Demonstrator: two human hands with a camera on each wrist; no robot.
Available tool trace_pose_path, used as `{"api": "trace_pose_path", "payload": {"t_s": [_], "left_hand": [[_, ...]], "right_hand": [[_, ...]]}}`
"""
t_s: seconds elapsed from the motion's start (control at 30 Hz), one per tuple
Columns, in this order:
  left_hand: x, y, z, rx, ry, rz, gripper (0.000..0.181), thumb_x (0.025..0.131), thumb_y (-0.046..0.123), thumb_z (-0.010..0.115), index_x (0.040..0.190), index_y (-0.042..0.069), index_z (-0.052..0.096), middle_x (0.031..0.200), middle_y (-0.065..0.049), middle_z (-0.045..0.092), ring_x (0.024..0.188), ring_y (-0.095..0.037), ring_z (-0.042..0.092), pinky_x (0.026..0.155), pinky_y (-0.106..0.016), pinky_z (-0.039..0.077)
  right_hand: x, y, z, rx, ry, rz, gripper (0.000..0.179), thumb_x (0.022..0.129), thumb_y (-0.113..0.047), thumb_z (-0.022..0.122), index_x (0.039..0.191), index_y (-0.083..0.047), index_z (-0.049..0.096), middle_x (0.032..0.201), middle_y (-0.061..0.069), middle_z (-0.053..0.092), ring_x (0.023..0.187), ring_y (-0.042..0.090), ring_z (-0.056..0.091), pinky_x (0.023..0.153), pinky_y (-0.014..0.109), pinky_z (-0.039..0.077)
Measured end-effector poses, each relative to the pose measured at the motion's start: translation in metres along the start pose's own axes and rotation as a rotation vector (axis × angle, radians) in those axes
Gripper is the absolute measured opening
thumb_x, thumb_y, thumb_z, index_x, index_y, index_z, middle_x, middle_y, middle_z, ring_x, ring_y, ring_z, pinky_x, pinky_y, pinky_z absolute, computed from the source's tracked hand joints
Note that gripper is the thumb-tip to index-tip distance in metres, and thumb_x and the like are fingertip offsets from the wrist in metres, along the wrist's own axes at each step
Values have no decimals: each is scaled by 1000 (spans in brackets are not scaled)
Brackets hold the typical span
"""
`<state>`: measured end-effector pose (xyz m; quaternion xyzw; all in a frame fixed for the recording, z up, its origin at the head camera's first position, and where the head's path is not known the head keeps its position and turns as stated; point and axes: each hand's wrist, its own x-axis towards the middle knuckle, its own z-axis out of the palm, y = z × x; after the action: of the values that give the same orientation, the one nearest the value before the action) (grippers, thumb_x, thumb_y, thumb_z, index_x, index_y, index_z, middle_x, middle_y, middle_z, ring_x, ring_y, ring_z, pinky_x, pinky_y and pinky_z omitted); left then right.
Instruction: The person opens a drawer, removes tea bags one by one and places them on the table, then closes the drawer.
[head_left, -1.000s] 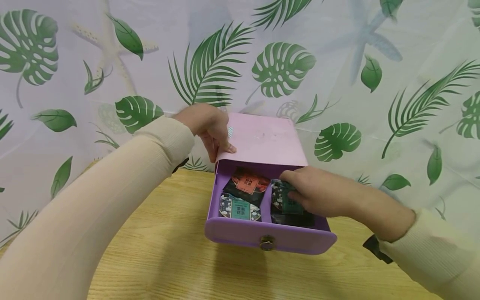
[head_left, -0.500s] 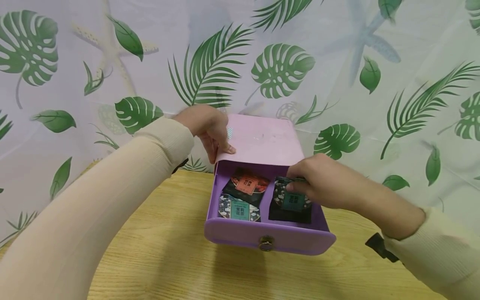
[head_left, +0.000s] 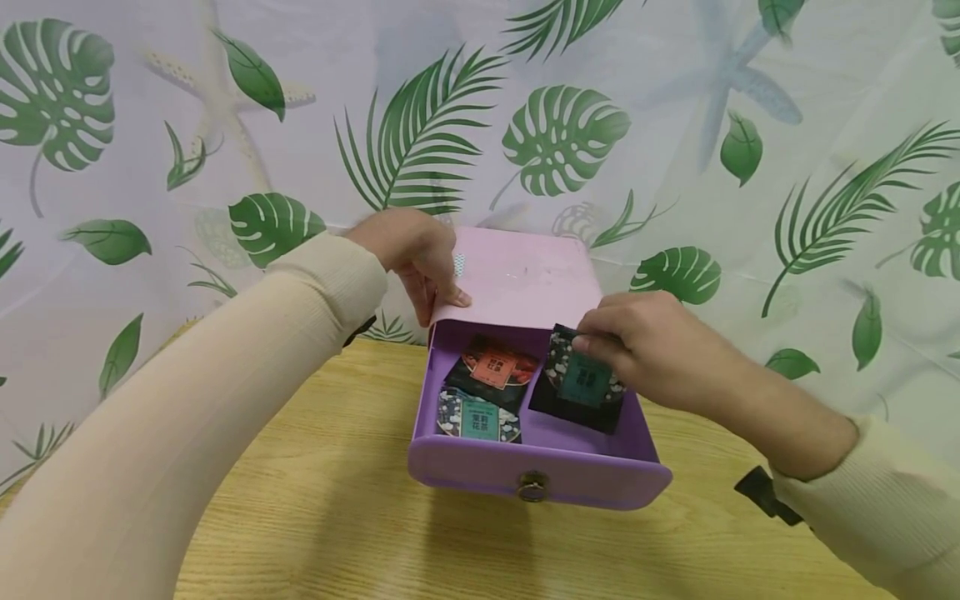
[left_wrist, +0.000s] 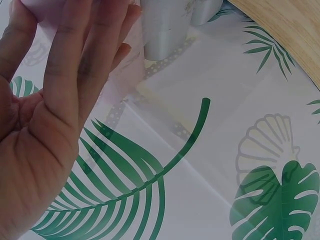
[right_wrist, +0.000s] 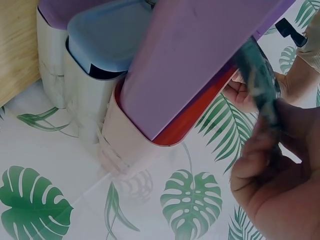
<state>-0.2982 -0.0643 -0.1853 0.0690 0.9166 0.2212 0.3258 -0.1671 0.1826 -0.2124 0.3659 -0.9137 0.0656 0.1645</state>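
Compared with 1 second ago, the dark packet (head_left: 581, 385) has come farther from the drawer's near wall and turned askew, and the right hand (head_left: 648, 350) has moved to the far side together with it; the left hand (head_left: 422, 257) and the pink box (head_left: 528, 279) have stayed in place.

This box stands on the wooden table (head_left: 322, 500), close to the leaf-printed cloth (head_left: 315, 167). Its purple drawer (head_left: 607, 483) is pulled out toward the near side.

Left arm (head_left: 247, 367) comes from near left; the hand's thumb lies on the box at its near left corner, and the fingers, quite straight, go along its left side. Right arm (head_left: 757, 408) reaches from near right, the hand turned toward left. Its thumb is on the labelled face of the dark packet, the other fingers behind, pinching the far right edge.

Held over the drawer's right half, this packet is tilted, its labelled face toward near. Its long axis runs far to near, leaning somewhat left; whether its near end touches the drawer floor, I cannot tell. On the left lie 2 others: the orange-label packet (head_left: 491, 369) far, the teal-label packet (head_left: 478, 418) near.
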Motion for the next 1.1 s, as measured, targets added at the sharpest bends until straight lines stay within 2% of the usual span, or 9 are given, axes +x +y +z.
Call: {"api": "trace_pose_path", "payload": {"t_s": [0.2, 0.4, 0.5, 0.6, 0.7, 0.8, 0.93, 1.1], "left_hand": [[0, 0, 0, -5, 3, -3, 56, 93, 29, 70, 127, -10, 49, 110, -23, 72, 88, -25, 76, 101, -36, 52], [1, 0, 0, -8, -4, -10, 57, 93, 28, 70, 129, -10, 47, 111, -24, 71, 91, -26, 76, 98, -35, 53], [1, 0, -1, -8, -16, -16, 59, 93, 28, 69, 131, -10, 44, 115, -24, 70, 94, -26, 75, 98, -34, 53], [1, 0, -1, -14, -20, -17, 59, 93, 27, 69, 131, -10, 43, 116, -25, 69, 95, -26, 75, 96, -33, 54], [1, 1, -2, -23, -21, -16, 59, 93, 26, 69, 131, -11, 44, 117, -26, 69, 95, -27, 75, 94, -33, 55], [0, 1, -2, -25, -24, -12, 58, 94, 26, 69, 131, -11, 44, 118, -26, 68, 95, -27, 75, 94, -33, 55], [-1, 0, -2, -21, -23, -8, 58, 94, 26, 69, 130, -11, 44, 117, -26, 69, 95, -27, 75, 96, -34, 54], [-1, 1, 0, -15, -20, -11, 58, 94, 27, 69, 130, -11, 45, 117, -26, 69, 95, -27, 75, 97, -34, 54]], "right_hand": [[-1, 0, -3, -27, 32, 7, 14, 94, -10, 68, 80, -13, 68, 68, -7, 50, 63, 9, 44, 60, 28, 40], [-2, 2, -3, -42, -44, 71, 28, 98, -13, 62, 72, -15, 53, 64, -5, 43, 61, 10, 40, 60, 30, 37], [-3, 3, -4, -28, -80, 119, 28, 100, -15, 59, 73, -14, 54, 63, -5, 44, 60, 10, 41, 59, 29, 37], [-3, 4, -6, -18, -87, 164, 23, 102, -17, 56, 80, -11, 60, 64, -5, 48, 59, 11, 44, 58, 30, 39], [-5, 5, -7, -34, -59, 207, 22, 103, -19, 54, 88, -8, 63, 63, -4, 50, 57, 12, 46, 56, 30, 39], [-7, 9, -7, -66, 13, 248, 24, 105, -22, 50, 90, -8, 63, 60, -3, 48, 56, 13, 44, 55, 31, 37], [-9, 15, -10, -72, 106, 276, 27, 106, -22, 46, 88, -8, 60, 58, -2, 41, 54, 15, 40, 55, 32, 33], [-11, 24, -10, -57, 173, 289, 29, 107, -20, 43, 83, -8, 53, 59, 0, 39, 52, 17, 37, 53, 32, 31]]}}
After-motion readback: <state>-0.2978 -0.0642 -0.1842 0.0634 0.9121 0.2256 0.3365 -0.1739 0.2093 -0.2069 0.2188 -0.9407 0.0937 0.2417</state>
